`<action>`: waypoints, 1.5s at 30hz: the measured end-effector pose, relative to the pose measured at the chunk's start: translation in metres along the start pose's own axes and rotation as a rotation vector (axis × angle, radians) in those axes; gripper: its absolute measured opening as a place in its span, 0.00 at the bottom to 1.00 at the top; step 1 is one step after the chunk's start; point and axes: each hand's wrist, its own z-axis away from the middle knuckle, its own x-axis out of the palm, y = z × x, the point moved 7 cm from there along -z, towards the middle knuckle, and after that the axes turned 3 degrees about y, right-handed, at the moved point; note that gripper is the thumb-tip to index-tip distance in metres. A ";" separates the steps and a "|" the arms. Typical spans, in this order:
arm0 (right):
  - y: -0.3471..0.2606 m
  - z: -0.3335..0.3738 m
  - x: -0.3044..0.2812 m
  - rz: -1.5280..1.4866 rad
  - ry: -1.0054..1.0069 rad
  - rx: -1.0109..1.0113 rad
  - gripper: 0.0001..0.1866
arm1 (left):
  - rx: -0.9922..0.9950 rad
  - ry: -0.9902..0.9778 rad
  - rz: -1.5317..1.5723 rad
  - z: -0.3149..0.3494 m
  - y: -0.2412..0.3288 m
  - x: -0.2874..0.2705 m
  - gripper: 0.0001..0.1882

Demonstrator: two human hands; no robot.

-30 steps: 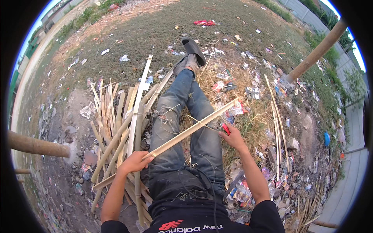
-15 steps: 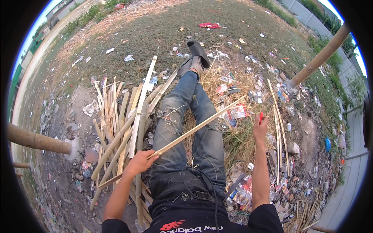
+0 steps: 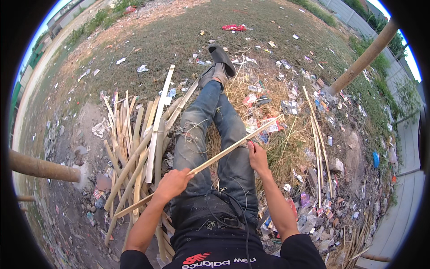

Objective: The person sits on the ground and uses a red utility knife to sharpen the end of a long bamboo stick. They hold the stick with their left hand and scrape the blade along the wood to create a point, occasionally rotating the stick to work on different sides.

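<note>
A long split bamboo strip (image 3: 219, 155) slants across my thighs, its far end pointing up to the right. My left hand (image 3: 175, 184) is closed around it over my left thigh, and the near end runs out below that wrist. Further along the strip, my right hand (image 3: 258, 158) is closed at its near side, over my right knee. It grips a small knife, whose red handle is now covered by the fingers. A dark bit of it (image 3: 248, 140) seems to meet the strip.
A heap of bamboo pieces (image 3: 130, 157) lies along my left leg. Thin bamboo strips (image 3: 319, 152) rest on the ground at right. Round poles (image 3: 363, 58) (image 3: 45, 167) stand on both sides. Dry straw (image 3: 286, 139) and litter surround my outstretched legs; a wall (image 3: 403, 148) borders the right.
My right hand has come left and down from beside the straw to the bamboo strip. My left hand has shifted slightly right along with the strip. The view has turned a little.
</note>
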 end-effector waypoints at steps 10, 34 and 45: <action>0.031 -0.005 0.012 -0.055 0.014 0.102 0.29 | 0.112 -0.124 0.123 -0.027 0.027 0.017 0.21; 0.001 0.021 0.023 0.095 -0.124 0.063 0.29 | 0.127 -0.044 0.116 -0.100 0.086 0.070 0.37; 0.011 0.014 0.024 0.107 -0.020 0.106 0.33 | 0.185 0.096 0.059 -0.073 0.081 0.055 0.26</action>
